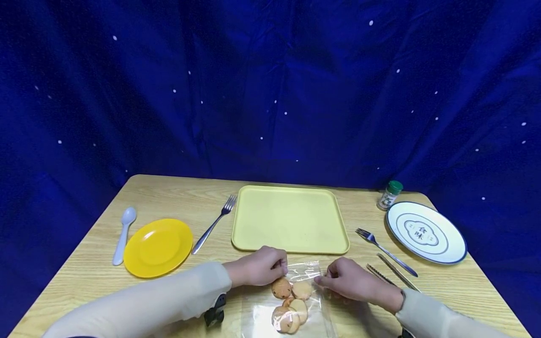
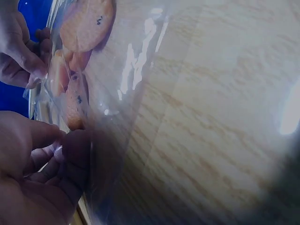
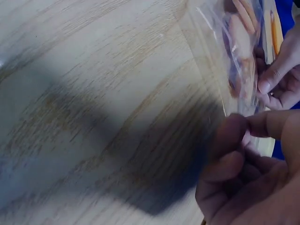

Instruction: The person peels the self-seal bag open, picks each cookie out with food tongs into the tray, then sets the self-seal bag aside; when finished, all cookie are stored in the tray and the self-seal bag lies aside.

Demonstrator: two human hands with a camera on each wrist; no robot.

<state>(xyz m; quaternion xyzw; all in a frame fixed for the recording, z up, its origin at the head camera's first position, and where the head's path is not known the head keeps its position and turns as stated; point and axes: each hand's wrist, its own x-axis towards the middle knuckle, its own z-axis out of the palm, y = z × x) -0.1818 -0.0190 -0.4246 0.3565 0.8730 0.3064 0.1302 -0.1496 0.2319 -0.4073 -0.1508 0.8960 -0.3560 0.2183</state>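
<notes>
A clear plastic bag [image 1: 262, 312] with several round cookies [image 1: 299, 310] inside lies at the near edge of the table, its top end toward the tray. My left hand [image 1: 261, 266] pinches the bag's upper left corner between thumb and fingers. On the other side my right hand [image 1: 352, 280] pinches the upper right edge of the bag. In the left wrist view the cookies [image 2: 86, 26] show dark specks through the shiny film, close beside the curled fingers. The right wrist view has the bag [image 3: 218, 42] bunched near both hands' fingertips.
Beyond the bag lies a pale yellow tray [image 1: 291, 220]. To the left are an orange-yellow plate [image 1: 158, 248], a white spoon [image 1: 124, 234] and a fork [image 1: 214, 224]. On the right are another fork [image 1: 386, 251], metal tongs [image 1: 397, 271], a white plate [image 1: 444, 239] and a green-capped shaker [image 1: 390, 195].
</notes>
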